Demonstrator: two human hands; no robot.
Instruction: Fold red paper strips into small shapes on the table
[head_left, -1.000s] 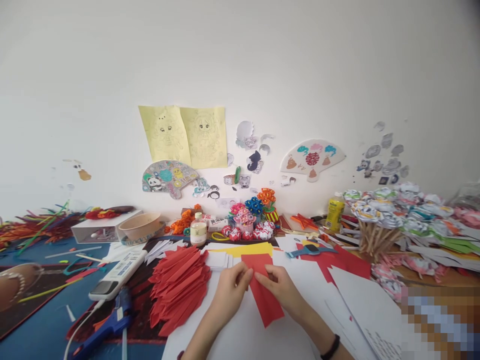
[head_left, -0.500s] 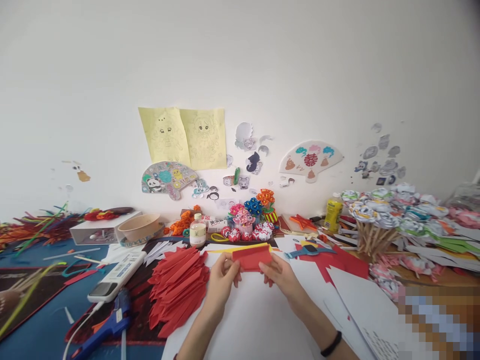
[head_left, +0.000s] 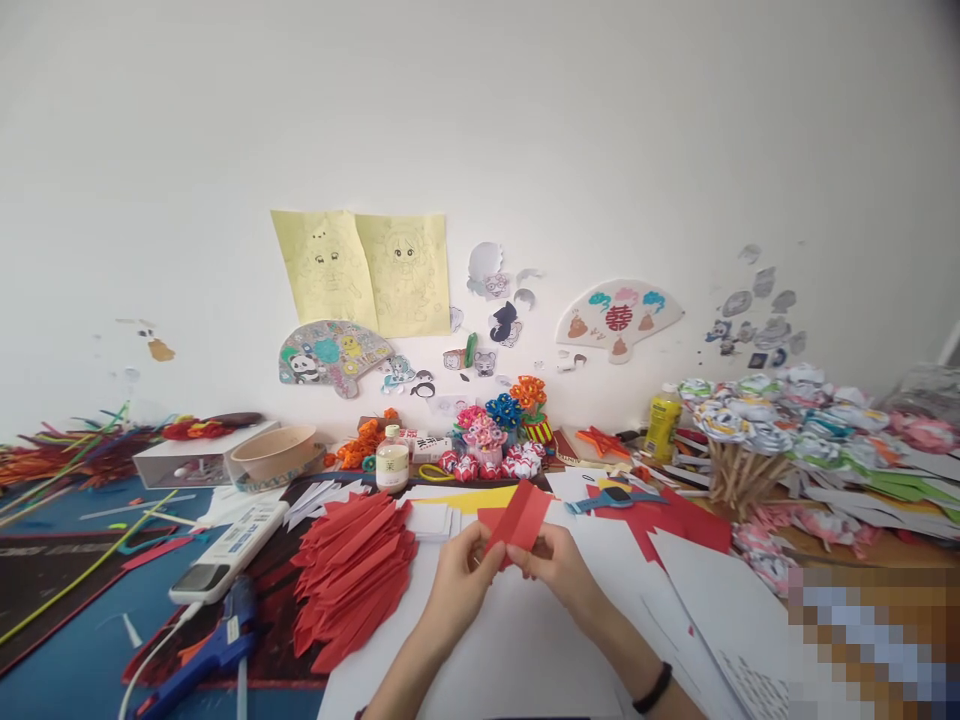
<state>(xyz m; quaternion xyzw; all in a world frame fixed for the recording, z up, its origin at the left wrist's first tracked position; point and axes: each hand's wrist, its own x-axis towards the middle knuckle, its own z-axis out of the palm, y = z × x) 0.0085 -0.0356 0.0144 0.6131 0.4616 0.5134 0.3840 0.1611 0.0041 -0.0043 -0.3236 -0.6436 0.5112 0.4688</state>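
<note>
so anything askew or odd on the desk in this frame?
Nothing damaged or spilled. The desk is cluttered: folded red paper strips lie heaped left of both hands, which pinch a creased red paper piece. A blue glue gun overhangs the red-edged mat.

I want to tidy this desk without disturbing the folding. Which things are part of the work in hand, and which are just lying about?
In use:
left hand and right hand, both pinching the red paper strip
pile of folded red pieces
white sheet under the hands

Lying about:
glue gun
small bottle
yellow glue bottle
paper flowers
bowl
</note>
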